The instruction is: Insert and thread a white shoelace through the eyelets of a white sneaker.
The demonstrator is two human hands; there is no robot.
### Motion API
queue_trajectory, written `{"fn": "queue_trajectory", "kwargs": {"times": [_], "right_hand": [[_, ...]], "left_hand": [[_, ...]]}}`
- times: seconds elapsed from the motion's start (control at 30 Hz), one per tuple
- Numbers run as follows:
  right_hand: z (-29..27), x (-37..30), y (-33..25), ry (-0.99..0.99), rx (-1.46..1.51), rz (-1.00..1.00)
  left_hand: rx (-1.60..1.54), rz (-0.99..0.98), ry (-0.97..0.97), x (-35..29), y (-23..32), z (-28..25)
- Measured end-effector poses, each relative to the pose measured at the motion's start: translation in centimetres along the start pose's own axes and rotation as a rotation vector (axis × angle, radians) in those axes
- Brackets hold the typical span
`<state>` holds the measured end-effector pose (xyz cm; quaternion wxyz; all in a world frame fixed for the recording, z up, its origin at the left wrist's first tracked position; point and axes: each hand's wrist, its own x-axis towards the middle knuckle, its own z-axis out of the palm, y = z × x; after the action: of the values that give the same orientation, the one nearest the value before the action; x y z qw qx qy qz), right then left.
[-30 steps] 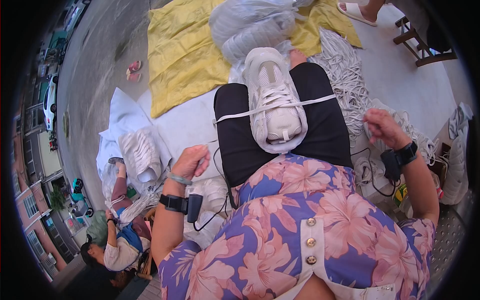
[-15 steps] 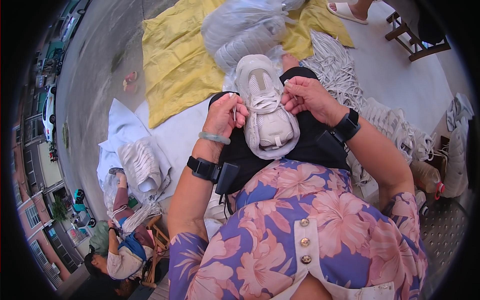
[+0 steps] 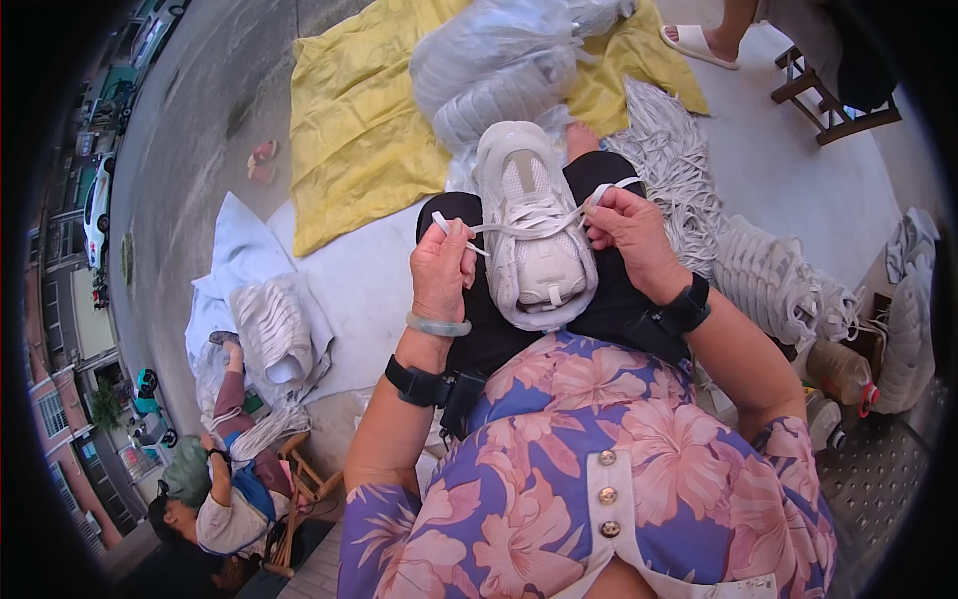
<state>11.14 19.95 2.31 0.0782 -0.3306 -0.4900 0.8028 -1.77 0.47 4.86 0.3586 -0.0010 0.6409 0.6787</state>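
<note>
A white mesh sneaker point(image 3: 544, 268) rests upright on my lap between my knees, its toe pointing away from me. Its white shoelace point(image 3: 537, 216) crosses the tongue and stretches out to both sides. At the left of the shoe, my left hand point(image 3: 442, 272) pinches one lace end, with a short tail sticking out past the fingers. My right hand point(image 3: 635, 240) is closed on the other end at the shoe's right side, and the loose tip juts beyond the knuckles. Neither palm is visible.
Bagged sneakers point(image 3: 499, 80) lie on a yellow sheet point(image 3: 364, 130) ahead. Loose white laces point(image 3: 664, 150) are heaped to the right, beside a row of sneakers point(image 3: 768, 270). A plastic bottle point(image 3: 838, 367) and a wooden stool point(image 3: 833, 100) stand farther right. Another person point(image 3: 235, 499) sits at lower left.
The lace ends are now drawn out sideways and show longer between the shoe and my hands. My right hand has shifted right and down; my left hand has moved slightly down.
</note>
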Motion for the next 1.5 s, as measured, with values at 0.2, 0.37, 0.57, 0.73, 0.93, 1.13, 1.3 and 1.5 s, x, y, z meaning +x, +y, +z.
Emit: {"fn": "queue_trajectory", "kwargs": {"times": [0.2,0.37,0.57,0.73,0.93,1.13,1.3,1.5], "right_hand": [[0.1,-0.3,0.7,0.005,-0.025,-0.06],[0.3,-0.1,0.8,0.013,-0.098,-0.098],[0.4,0.2,0.9,-0.006,-0.185,-0.143],[0.4,-0.2,1.4,0.02,-0.701,-0.604],[0.1,-0.4,0.7,-0.046,-0.954,-0.791],[-0.5,0.0,1.0,-0.032,-0.809,-0.409],[-1.2,-0.3,0.4,-0.073,-0.678,-0.337],[0.4,-1.9,-3.3,-0.124,0.086,0.194]], "left_hand": [[-0.001,0.014,-0.059,-0.2,-0.9,-0.2],[0.028,-0.008,-0.066,-0.3,-1.0,-0.2],[0.052,0.014,-0.026,0.3,-1.1,0.1],[0.026,0.089,0.019,0.0,-1.8,0.6],[0.072,0.288,0.048,0.1,-2.7,1.2],[0.31,0.396,0.062,1.1,-3.8,0.7],[0.582,0.609,0.137,1.0,-3.0,1.4],[0.679,0.738,0.162,0.8,-2.2,1.6]]}}
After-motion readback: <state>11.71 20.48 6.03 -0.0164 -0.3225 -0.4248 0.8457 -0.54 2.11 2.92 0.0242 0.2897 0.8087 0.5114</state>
